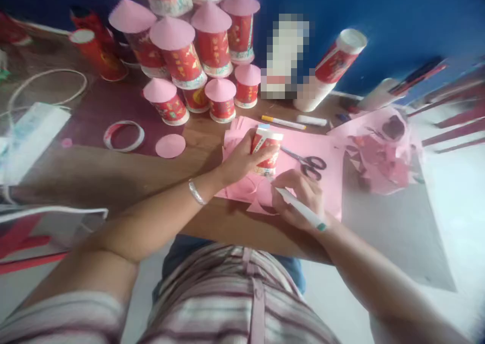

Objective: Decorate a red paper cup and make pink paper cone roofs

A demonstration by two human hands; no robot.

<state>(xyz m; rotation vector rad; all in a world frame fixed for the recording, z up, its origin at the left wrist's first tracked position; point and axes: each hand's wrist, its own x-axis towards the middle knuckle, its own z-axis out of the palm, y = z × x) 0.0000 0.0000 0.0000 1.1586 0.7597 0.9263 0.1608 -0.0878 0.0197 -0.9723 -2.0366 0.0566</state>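
My left hand (242,159) is closed around a red and white paper cup (266,149) that stands upside down on a pink paper sheet (299,175). My right hand (301,197) grips a white pen (303,210) with its tip on the sheet beside the cup's rim. Curved lines show on the pink sheet near my hands. Black-handled scissors (308,163) lie on the sheet just right of the cup.
Several red cups with pink cone lids (189,56) stand at the back of the wooden table (113,177). A pink paper disc (170,145), a tape ring (124,136), a yellow-capped marker (283,122), a glue stick (311,120) and a bag of pink scraps (379,152) lie around.
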